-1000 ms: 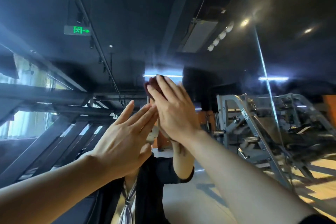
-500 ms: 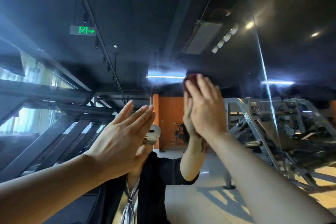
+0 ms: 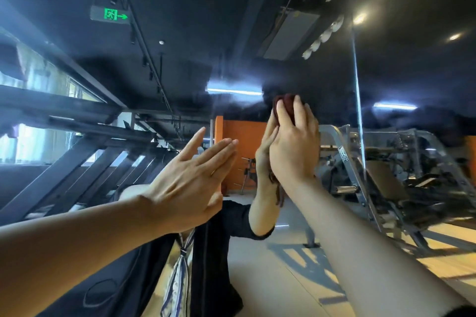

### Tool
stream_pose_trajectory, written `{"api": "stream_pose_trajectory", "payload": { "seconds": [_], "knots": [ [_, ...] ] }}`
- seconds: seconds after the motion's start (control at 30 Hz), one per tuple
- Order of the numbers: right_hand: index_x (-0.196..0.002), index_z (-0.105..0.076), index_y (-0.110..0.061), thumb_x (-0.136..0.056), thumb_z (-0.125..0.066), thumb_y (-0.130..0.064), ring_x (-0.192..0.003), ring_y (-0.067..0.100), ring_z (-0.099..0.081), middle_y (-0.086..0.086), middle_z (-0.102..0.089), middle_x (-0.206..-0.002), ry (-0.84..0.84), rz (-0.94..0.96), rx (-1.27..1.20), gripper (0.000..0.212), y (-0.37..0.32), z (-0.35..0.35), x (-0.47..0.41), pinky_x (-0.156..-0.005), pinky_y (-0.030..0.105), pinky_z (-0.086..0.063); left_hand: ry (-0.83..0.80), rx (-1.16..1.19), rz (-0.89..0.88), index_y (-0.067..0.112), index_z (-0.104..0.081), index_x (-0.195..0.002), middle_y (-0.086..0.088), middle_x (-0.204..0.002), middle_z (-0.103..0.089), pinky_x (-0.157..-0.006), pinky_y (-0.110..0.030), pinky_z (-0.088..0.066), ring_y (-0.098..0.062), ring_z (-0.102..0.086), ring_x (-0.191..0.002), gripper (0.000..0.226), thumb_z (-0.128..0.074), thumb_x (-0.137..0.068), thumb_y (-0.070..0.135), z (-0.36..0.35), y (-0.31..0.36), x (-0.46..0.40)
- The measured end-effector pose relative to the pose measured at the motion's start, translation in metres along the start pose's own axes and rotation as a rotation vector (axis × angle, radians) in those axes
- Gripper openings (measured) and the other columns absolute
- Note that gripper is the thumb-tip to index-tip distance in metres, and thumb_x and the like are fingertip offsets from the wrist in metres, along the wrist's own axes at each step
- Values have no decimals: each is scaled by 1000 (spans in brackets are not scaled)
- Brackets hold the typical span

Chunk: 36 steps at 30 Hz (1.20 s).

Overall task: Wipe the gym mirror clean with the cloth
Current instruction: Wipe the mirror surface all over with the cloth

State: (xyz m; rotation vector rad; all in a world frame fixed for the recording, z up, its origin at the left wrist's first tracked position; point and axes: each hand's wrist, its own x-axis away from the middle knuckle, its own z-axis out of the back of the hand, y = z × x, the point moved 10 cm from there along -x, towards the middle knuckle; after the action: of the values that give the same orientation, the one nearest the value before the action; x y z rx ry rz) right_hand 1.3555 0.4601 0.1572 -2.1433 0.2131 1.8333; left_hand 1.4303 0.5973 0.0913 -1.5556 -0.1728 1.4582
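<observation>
Two bare forearms reach up from the bottom of the view toward the mirror (image 3: 386,64), and they cover much of the person's own reflection, of which a dark top and a striped scarf (image 3: 177,278) show low in the glass. The left hand (image 3: 188,183) is held flat with straight fingers close together and the thumb spread, palm toward the glass, holding nothing; whether it touches the surface cannot be told. The right hand (image 3: 293,147) is higher and just to its right, pressing a dark red cloth (image 3: 284,105) against the mirror, fingers together and laid over it, the cloth bunched above the fingertips. A vertical seam (image 3: 358,100) in the glass runs just right of that hand. Reflected farther off are grey gym machines (image 3: 401,172), an orange wall (image 3: 242,141), dark stair beams (image 3: 77,162) and a green exit sign (image 3: 110,14) under the black ceiling
</observation>
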Motion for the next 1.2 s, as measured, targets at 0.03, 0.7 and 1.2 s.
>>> {"api": "stream_pose_trajectory", "payload": {
  "seconds": [0.03,0.7,1.2],
  "knots": [
    [-138,-60,-11,-96,-32,-19,-139,40,-41,16,-48,-150,-26,78,-20,51,-10,-4,15,-113,59,-36,-1,6,7,3,-46,-146,-14,-155,-35,-117,-54,-17,-22,-26,-144,72,-49,-86,41,-1,3,-1],
    [-145,-53,-11,-94,-57,-3,-146,37,-34,16,-40,-156,-192,215,-44,52,16,5,153,-117,56,-31,-118,279,218,3,-33,-153,-11,-163,-24,-121,-56,-13,-16,6,-154,85,-61,-79,33,-26,93,75],
    [-149,-41,-14,-88,-39,-2,-148,35,-26,13,-31,-158,-469,174,-52,62,6,41,409,-118,49,-25,-348,468,368,3,-18,-157,-8,-167,-13,-116,-59,-16,-21,-12,-154,98,-54,-70,32,-68,237,248]
  ]
}}
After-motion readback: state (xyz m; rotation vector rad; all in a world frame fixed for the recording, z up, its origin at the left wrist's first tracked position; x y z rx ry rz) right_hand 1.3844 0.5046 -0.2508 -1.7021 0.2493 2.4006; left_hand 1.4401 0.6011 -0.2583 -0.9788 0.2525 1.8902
